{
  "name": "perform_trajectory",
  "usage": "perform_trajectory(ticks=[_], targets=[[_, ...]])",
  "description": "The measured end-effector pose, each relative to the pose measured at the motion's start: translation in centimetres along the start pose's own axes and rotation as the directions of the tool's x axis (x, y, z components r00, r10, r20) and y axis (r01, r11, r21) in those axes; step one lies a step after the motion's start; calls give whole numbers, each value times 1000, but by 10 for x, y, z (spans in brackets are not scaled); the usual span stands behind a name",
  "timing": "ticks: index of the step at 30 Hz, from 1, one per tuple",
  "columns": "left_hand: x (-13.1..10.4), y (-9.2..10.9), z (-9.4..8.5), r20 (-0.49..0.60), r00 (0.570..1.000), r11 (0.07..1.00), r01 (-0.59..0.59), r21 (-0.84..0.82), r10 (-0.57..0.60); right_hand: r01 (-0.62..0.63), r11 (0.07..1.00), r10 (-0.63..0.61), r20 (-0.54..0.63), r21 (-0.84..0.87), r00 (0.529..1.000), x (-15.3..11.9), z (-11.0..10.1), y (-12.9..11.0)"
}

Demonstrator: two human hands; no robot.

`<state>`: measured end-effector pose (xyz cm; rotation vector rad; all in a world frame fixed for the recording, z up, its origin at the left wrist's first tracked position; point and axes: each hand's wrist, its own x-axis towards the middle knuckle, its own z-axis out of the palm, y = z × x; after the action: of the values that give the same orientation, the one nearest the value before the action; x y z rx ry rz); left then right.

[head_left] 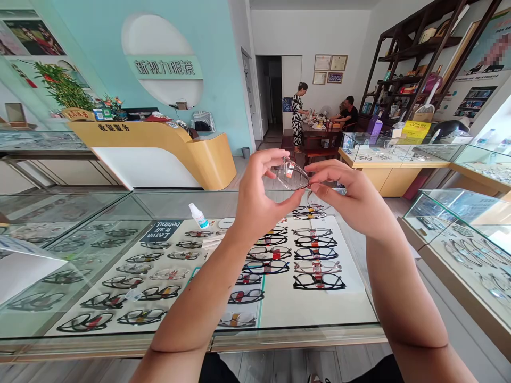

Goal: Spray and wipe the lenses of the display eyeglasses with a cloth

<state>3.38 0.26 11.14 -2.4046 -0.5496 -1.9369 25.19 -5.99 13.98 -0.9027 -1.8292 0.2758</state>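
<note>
A pair of thin-rimmed eyeglasses (pixel 293 174) is held up above the glass counter, with one clear lens facing me and reflecting light. My left hand (pixel 261 194) is closed on its left side, fingers at the upper rim and thumb under the lower edge. From the other side my right hand (pixel 351 197) pinches the rim between thumb and fingers. Part of the eyeglasses is hidden behind my fingers. Below my hands are rows of display eyeglasses (pixel 315 254) with coloured tags. A small white spray bottle (pixel 198 216) stands left of my left hand.
The glass display case (pixel 319 332) spans the front, with a dark printed card (pixel 161 232) among its frames. More glass cases (pixel 459 234) stand at right. Behind are a curved reception desk (pixel 159 143), a wooden shelf (pixel 407 64) and two people at a table.
</note>
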Motion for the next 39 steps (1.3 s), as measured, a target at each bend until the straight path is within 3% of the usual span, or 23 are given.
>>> perform_trajectory(ticks=[9, 14, 17, 20, 22, 25, 28, 31, 34, 39], targets=[[-3, -8, 4, 50, 994, 982, 107, -158, -101, -143, 951, 105, 151, 273, 983, 9, 6, 15], [-4, -11, 8, 64, 988, 971, 150, -188, -140, -200, 928, 154, 166, 315, 974, 12, 9, 17], [-4, -6, 9, 0, 992, 987, 124, -98, -125, -205, 923, 170, 132, 327, 977, 14, 12, 20], [-3, 5, 7, -145, 989, 989, 52, 136, -32, -199, 929, 188, 65, 312, 980, 16, 15, 27], [-2, 13, 5, -145, 989, 972, 25, 232, 9, -190, 941, 191, 23, 279, 981, 16, 18, 31], [-2, 22, 5, -14, 992, 978, 123, 171, -122, -163, 965, 175, -42, 205, 984, 14, 24, 30], [-1, 23, 7, 49, 941, 942, 334, 34, -335, -98, 990, 111, -124, 101, 986, 10, 30, 24], [0, 19, 10, 29, 883, 881, 469, -61, -468, -5, 999, -1, -185, -33, 983, 7, 36, 20], [-1, 19, 12, 7, 856, 851, 515, -102, -517, 46, 989, -84, -267, -144, 960, 4, 42, 19], [-2, 20, 17, 63, 830, 811, 555, -185, -554, 48, 981, -109, -331, -188, 937, -5, 52, 15]])
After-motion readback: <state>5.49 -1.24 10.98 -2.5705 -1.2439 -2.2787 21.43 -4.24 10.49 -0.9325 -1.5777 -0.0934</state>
